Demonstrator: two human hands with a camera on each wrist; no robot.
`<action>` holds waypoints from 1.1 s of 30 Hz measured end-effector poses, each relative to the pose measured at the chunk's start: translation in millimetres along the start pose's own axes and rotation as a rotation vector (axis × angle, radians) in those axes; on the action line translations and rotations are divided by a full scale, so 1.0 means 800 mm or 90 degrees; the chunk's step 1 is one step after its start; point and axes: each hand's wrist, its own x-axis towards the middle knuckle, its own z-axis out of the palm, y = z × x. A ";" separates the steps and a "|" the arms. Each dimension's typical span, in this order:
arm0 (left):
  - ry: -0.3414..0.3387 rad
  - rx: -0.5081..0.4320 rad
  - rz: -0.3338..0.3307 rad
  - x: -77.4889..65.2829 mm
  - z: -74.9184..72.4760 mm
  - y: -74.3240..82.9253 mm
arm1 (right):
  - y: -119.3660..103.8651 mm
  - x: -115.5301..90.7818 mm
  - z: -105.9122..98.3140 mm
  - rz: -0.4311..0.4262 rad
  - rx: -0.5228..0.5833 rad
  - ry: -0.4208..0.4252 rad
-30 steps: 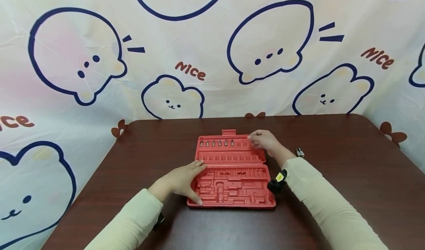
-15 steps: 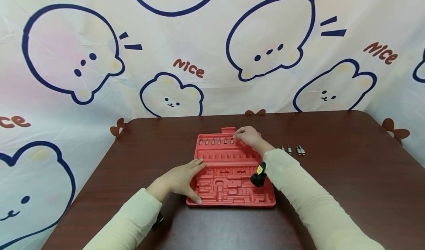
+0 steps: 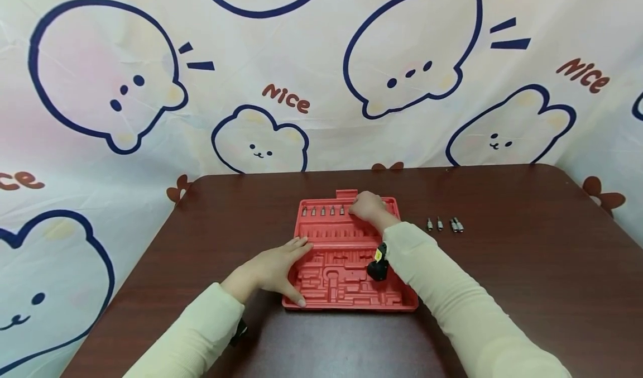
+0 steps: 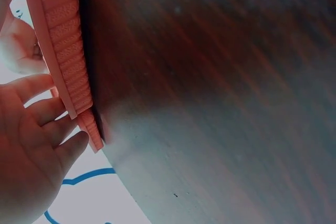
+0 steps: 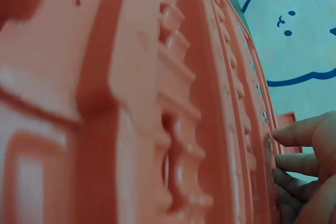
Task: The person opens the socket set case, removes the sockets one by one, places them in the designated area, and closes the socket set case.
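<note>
A red plastic tool case (image 3: 351,307) lies unfolded on the dark wooden table, its moulded compartments facing up. My left hand (image 3: 271,269) rests along its left side, thumb at the front corner and fingers spread near the hinge; in the left wrist view the fingers (image 4: 50,111) touch the case's side. My right hand (image 3: 369,207) is at the far row of slots, where its curled fingers pinch a small screwdriver bit (image 4: 37,51), mostly hidden. Several screwdriver bits (image 3: 323,211) stand in that row, left of the right hand.
Several loose bits (image 3: 440,224) lie on the table (image 3: 507,266) to the right of the case. A latch tab (image 3: 346,193) sticks out from the case's far edge. Behind the table hangs a white cloth (image 3: 331,143) printed with cartoon bears.
My right hand has moved left along the far row, from near the case's right corner to beside the standing bits, uncovering loose bits on the table. My left hand has stayed on the case.
</note>
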 end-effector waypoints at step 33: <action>0.001 0.024 0.004 0.000 -0.002 0.002 | 0.025 0.025 0.018 0.039 0.396 0.091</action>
